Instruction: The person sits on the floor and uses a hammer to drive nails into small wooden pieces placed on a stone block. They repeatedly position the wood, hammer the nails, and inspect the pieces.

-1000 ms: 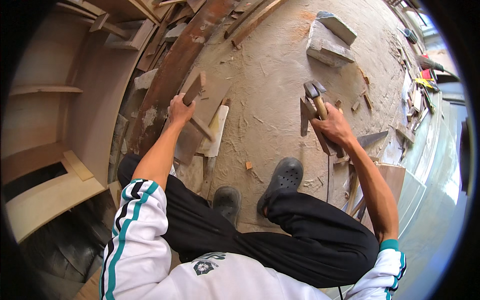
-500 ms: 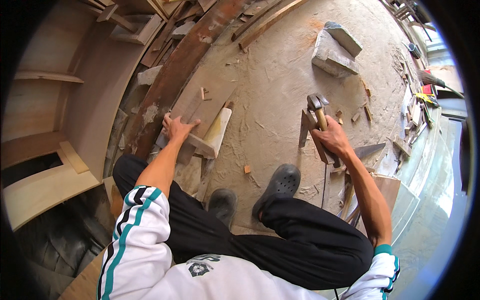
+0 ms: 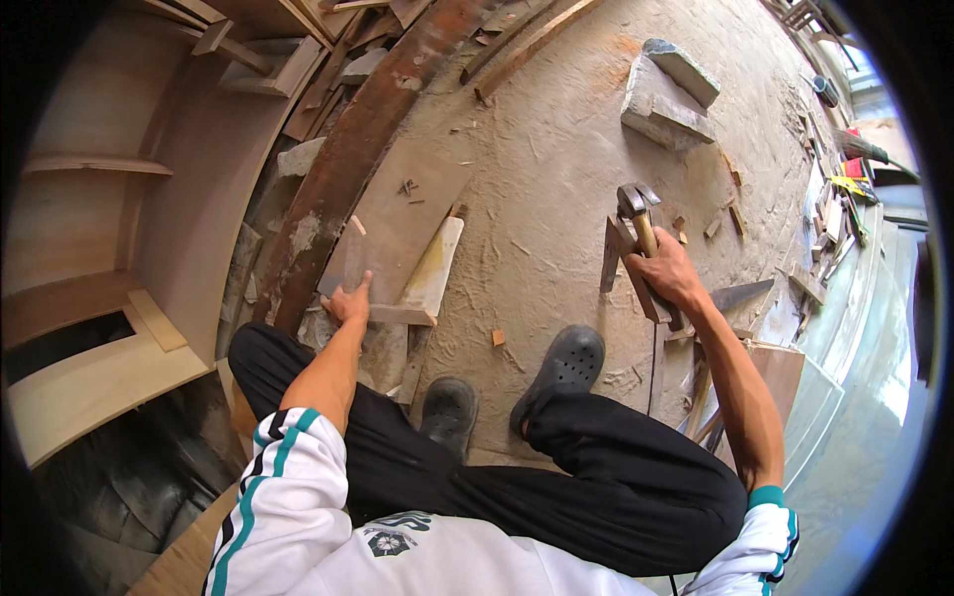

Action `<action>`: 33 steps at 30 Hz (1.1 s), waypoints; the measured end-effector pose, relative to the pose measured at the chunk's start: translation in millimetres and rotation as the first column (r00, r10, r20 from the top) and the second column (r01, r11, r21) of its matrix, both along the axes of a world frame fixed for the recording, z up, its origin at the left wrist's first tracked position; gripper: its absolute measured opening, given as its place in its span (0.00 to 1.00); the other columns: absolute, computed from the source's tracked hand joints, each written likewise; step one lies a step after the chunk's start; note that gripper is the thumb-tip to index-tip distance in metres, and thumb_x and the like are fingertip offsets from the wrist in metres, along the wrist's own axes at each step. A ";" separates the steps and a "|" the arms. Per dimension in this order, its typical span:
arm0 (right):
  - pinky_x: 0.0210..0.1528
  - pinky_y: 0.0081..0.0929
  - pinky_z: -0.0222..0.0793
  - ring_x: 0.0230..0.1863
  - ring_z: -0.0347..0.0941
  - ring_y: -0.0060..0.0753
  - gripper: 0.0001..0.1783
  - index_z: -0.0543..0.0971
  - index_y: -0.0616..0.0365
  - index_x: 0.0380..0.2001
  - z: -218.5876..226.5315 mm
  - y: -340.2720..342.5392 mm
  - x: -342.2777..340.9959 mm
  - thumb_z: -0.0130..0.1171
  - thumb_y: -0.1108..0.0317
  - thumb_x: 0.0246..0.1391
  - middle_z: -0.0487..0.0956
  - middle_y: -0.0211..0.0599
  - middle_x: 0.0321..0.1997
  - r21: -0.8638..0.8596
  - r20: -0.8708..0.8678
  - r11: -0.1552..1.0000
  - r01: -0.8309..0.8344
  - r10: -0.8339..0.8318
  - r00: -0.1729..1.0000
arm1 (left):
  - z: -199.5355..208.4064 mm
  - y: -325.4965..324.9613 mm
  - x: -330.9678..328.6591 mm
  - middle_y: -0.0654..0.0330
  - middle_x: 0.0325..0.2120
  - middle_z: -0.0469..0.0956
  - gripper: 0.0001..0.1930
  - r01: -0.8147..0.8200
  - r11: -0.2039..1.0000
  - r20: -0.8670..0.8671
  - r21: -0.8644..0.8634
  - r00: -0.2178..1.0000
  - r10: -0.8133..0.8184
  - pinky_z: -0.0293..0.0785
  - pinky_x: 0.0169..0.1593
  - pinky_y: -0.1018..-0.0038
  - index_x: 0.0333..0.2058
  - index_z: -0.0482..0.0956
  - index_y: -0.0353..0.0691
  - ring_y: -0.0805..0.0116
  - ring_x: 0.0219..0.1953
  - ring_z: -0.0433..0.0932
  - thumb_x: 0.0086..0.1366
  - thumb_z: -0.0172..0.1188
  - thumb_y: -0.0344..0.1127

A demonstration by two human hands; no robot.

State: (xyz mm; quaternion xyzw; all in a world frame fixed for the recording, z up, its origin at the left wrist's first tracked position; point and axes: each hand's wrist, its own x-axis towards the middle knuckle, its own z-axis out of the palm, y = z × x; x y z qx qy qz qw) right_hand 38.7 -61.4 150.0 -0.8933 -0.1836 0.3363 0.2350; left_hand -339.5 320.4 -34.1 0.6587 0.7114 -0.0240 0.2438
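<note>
Resting on the near end of a flat board (image 3: 397,223), the left hand (image 3: 348,301) is seen with its fingers spread and nothing grasped; the board lies on the dusty floor (image 3: 556,179) straight ahead of that hand, between a long dark plank (image 3: 348,159) and a short pale wood piece (image 3: 434,268) just beside it. A hammer (image 3: 636,223) is gripped by the right hand (image 3: 664,273), fingers wrapped tightly round the handle, head upward and raised above the floor, well apart from the board. Two dark shoes (image 3: 566,363) are set on the floor between the hands. A stone block (image 3: 666,99) lies farther off.
</note>
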 end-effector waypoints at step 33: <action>0.42 0.30 0.73 0.35 0.76 0.31 0.25 0.75 0.68 0.43 -9.0 -18.0 42.1 0.66 0.58 0.48 0.80 0.42 0.33 0.098 -0.165 0.982 0.162 -0.144 0.976 | -1.9 37.0 318.6 0.34 0.65 0.57 0.49 0.017 0.999 -0.088 0.043 0.996 -0.013 0.62 0.65 0.50 0.51 0.79 0.31 0.40 0.66 0.59 0.44 0.71 0.72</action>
